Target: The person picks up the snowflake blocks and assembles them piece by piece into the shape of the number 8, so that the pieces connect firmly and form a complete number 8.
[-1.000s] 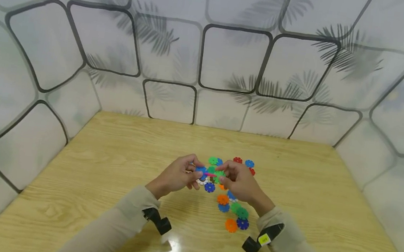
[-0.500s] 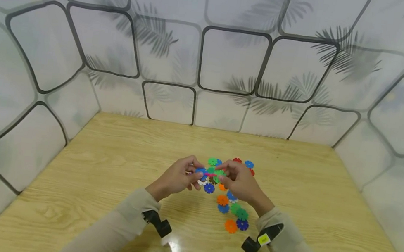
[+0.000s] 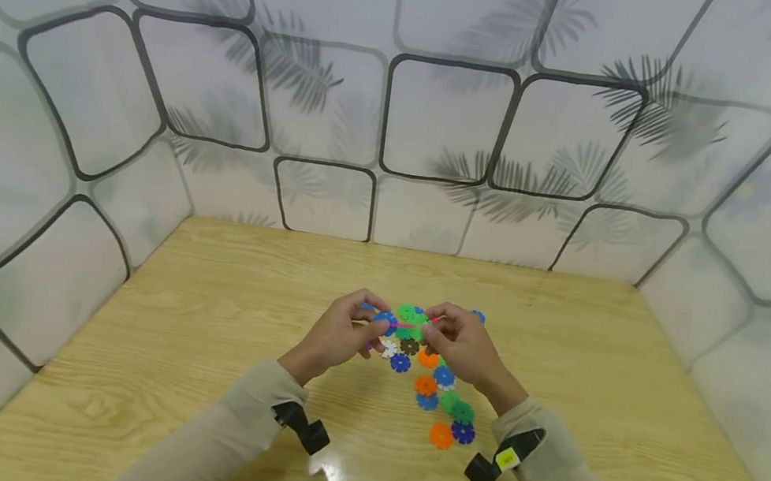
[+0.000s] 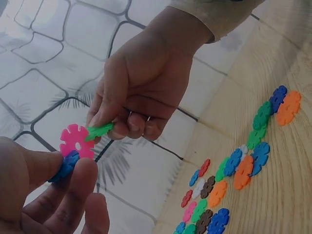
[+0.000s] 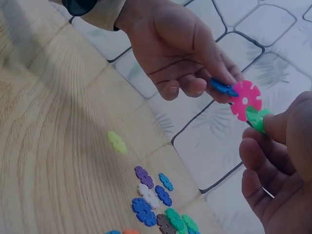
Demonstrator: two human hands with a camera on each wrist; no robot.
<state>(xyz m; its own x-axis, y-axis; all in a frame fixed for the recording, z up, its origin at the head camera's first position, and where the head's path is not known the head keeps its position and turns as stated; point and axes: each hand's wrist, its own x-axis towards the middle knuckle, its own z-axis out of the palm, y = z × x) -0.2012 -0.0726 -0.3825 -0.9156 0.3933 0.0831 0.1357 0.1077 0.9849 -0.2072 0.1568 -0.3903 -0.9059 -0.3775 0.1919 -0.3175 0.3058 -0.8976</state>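
My left hand (image 3: 339, 334) pinches a blue snowflake disc (image 4: 66, 166) between thumb and finger. My right hand (image 3: 471, 355) pinches a green snowflake disc (image 5: 257, 117) by its edge. Between them a pink snowflake disc (image 4: 77, 142) has its slots meeting both, the blue on one side and the green on the other. The three-disc chain is held up above the table. How deep the green disc sits in the pink slot is hard to tell. Right fingertips partly cover the green disc.
Loose snowflake discs lie on the wooden table (image 3: 224, 278) below and right of the hands, among them an orange disc (image 3: 441, 436), a dark blue disc (image 3: 400, 363) and a brown disc (image 3: 409, 346). A yellow disc (image 5: 117, 142) lies apart. A patterned wall (image 3: 442, 120) encloses the table.
Both hands have risen slightly with the joined discs. The right thumb and fingers have shifted their hold on the green disc. The loose discs on the table look unmoved.
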